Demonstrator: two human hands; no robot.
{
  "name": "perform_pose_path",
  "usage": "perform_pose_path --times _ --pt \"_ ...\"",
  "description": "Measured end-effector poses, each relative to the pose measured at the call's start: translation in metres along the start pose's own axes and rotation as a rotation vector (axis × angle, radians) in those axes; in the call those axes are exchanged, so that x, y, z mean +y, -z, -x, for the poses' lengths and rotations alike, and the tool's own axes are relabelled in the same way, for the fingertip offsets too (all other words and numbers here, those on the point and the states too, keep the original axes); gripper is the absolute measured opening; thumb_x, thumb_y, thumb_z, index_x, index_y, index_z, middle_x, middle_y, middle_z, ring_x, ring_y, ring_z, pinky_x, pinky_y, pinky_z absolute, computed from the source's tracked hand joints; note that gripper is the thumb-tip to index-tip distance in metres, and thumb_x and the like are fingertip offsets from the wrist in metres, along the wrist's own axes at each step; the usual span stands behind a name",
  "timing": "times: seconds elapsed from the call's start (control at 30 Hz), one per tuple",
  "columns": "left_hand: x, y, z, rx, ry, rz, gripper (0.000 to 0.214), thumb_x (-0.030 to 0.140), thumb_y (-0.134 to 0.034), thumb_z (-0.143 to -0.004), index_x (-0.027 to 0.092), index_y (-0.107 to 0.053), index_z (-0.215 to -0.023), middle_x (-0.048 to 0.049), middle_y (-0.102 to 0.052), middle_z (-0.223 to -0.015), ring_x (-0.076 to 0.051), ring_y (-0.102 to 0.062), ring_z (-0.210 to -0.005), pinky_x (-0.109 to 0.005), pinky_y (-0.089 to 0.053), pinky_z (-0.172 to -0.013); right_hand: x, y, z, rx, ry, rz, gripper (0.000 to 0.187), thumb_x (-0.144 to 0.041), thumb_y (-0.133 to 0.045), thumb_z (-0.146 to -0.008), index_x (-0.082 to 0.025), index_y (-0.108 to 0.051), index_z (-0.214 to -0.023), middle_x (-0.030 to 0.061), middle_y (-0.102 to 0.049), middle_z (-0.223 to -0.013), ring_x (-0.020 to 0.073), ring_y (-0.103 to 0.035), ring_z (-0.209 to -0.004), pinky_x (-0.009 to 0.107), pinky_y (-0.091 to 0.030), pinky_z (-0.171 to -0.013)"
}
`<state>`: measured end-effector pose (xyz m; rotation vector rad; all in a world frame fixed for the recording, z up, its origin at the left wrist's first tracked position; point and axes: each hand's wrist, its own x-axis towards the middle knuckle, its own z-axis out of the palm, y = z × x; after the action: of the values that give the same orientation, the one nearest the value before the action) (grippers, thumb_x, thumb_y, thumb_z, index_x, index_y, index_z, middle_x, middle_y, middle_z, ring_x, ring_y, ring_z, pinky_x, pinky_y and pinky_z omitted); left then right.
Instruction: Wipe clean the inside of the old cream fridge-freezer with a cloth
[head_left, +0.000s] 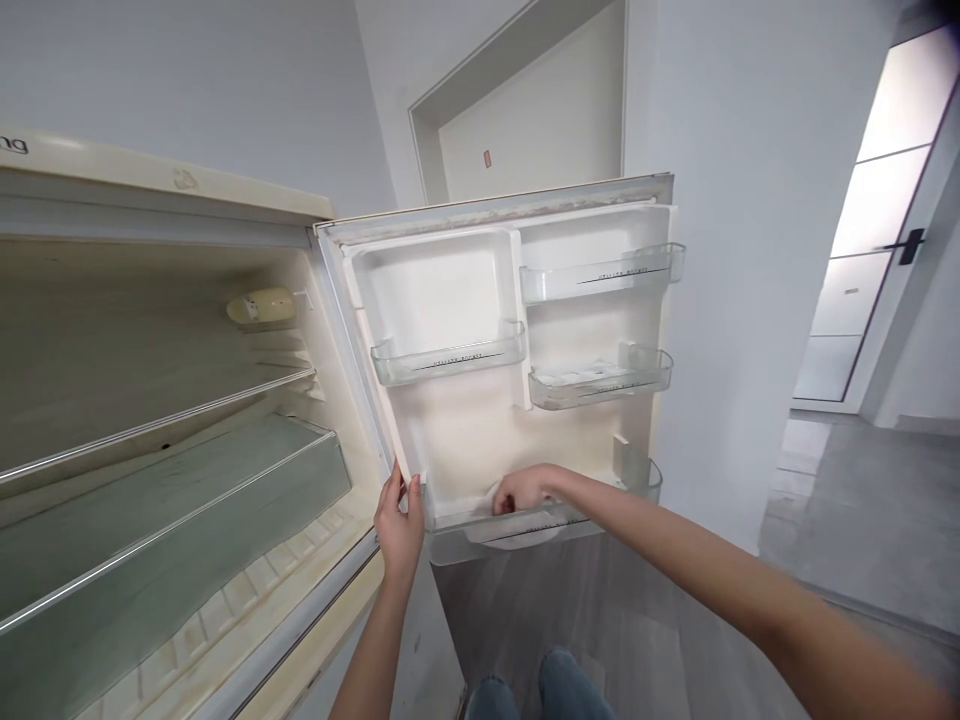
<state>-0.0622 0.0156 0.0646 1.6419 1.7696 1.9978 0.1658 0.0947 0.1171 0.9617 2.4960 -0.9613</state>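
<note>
A fridge door (pixel 457 430) stands wide open, showing its white inner side and clear door shelves. My left hand (pixel 400 520) grips the door's hinge-side inner edge, thumb in front and fingers behind, beside the end of the bottom door shelf (pixel 450 545). My right hand (pixel 525 490) reaches down into that bottom shelf with its fingers curled. White cloth (pixel 517 535) shows beneath the curled fingers and through the clear shelf front, bunched against the bottom. My palm and most fingertips of the right hand are hidden from view.
At left is the fridge interior with a glass shelf (pixel 165 425), a greenish drawer (pixel 187 530) and a lamp cover (pixel 262 307). Higher door shelves (pixel 450 360) project above my hands. A wall (pixel 720 300) stands beside the door, and a frosted-glass door (pixel 862 230) is farther right.
</note>
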Motion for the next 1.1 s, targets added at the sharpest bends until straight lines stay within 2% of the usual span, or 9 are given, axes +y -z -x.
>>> perform_pose_path --times 0.17,0.27,0.4,0.47,0.57,0.7,0.87,0.97,1.1 --pt "0.001 0.001 0.000 -0.015 0.037 0.014 0.055 0.050 -0.050 -0.086 0.022 -0.052 -0.133 -0.0125 -0.063 -0.127 -0.024 -0.063 -0.108 -0.038 -0.050 -0.096 0.040 -0.001 0.033 0.055 -0.135 0.111 0.055 -0.012 -0.052 -0.055 -0.019 -0.071 -0.106 0.0003 -0.069 -0.094 0.0142 -0.058 -0.075 0.021 -0.041 -0.060" --pt "0.004 0.000 0.001 -0.012 0.044 0.023 0.056 0.051 -0.050 -0.086 0.021 -0.052 -0.134 -0.0126 -0.062 -0.128 -0.024 -0.063 -0.108 -0.037 -0.051 -0.095 0.059 0.000 0.062 0.129 -0.285 0.225 0.045 -0.009 -0.053 -0.055 -0.018 -0.073 -0.094 0.0035 -0.070 -0.089 0.0176 -0.059 -0.073 0.025 -0.041 -0.060" --pt "0.004 0.000 0.002 0.001 0.032 0.002 0.056 0.050 -0.049 -0.087 0.021 -0.052 -0.134 -0.0129 -0.062 -0.128 -0.024 -0.063 -0.107 -0.038 -0.051 -0.094 0.064 0.001 0.101 0.250 -0.434 0.385 0.033 -0.003 -0.053 -0.059 -0.020 -0.074 -0.080 0.0070 -0.069 -0.082 0.0233 -0.062 -0.078 0.030 -0.043 -0.065" --pt "0.003 -0.001 0.002 0.007 0.011 -0.007 0.055 0.049 -0.049 -0.087 0.020 -0.052 -0.134 -0.0132 -0.062 -0.128 -0.025 -0.062 -0.110 -0.038 -0.051 -0.095 0.057 0.003 0.116 0.389 -0.476 0.490 0.034 -0.001 -0.050 -0.066 -0.019 -0.073 -0.083 0.0094 -0.069 -0.088 0.0240 -0.063 -0.083 0.030 -0.043 -0.067" --pt "0.002 -0.002 0.002 0.014 -0.011 -0.019 0.055 0.048 -0.049 -0.087 0.019 -0.052 -0.134 -0.0136 -0.063 -0.126 -0.025 -0.061 -0.112 -0.038 -0.050 -0.096 0.042 0.006 0.132 0.729 -0.547 0.784 0.032 -0.001 -0.044 -0.076 -0.013 -0.072 -0.085 0.0167 -0.066 -0.101 0.0259 -0.063 -0.087 0.030 -0.044 -0.063" --pt "0.004 -0.001 0.001 0.014 0.011 -0.009 0.055 0.048 -0.048 -0.087 0.017 -0.053 -0.133 -0.0144 -0.063 -0.125 -0.025 -0.062 -0.111 -0.038 -0.049 -0.098 0.047 0.006 0.148 0.947 -0.418 1.155 0.028 -0.003 -0.047 -0.081 -0.011 -0.070 -0.094 0.0164 -0.064 -0.102 0.0260 -0.060 -0.087 0.033 -0.043 -0.066" --pt "0.006 -0.001 0.003 0.018 0.013 -0.006 0.055 0.048 -0.049 -0.087 0.017 -0.053 -0.133 -0.0143 -0.064 -0.125 -0.025 -0.062 -0.111 -0.037 -0.049 -0.096 0.090 -0.007 0.162 1.091 -0.240 1.374 0.020 -0.006 -0.051 -0.083 -0.014 -0.069 -0.090 0.0116 -0.062 -0.099 0.0237 -0.052 -0.084 0.035 -0.038 -0.070" --pt "0.005 -0.002 0.004 0.032 0.014 -0.008 0.054 0.048 -0.049 -0.087 0.019 -0.053 -0.133 -0.0130 -0.064 -0.124 -0.024 -0.062 -0.111 -0.037 -0.048 -0.098 0.107 -0.021 0.160 1.070 -0.191 1.315 0.016 -0.009 -0.053 -0.083 -0.015 -0.068 -0.083 0.0096 -0.061 -0.090 0.0217 -0.049 -0.080 0.035 -0.035 -0.070" --pt "0.006 -0.003 0.004 0.041 0.014 -0.006 0.053 0.047 -0.050 -0.087 0.020 -0.053 -0.133 -0.0125 -0.063 -0.126 -0.024 -0.061 -0.112 -0.036 -0.048 -0.097 0.103 -0.028 0.152 0.945 -0.161 1.157 0.021 -0.006 -0.050 -0.083 -0.016 -0.067 -0.075 0.0078 -0.061 -0.082 0.0188 -0.050 -0.075 0.032 -0.034 -0.066"
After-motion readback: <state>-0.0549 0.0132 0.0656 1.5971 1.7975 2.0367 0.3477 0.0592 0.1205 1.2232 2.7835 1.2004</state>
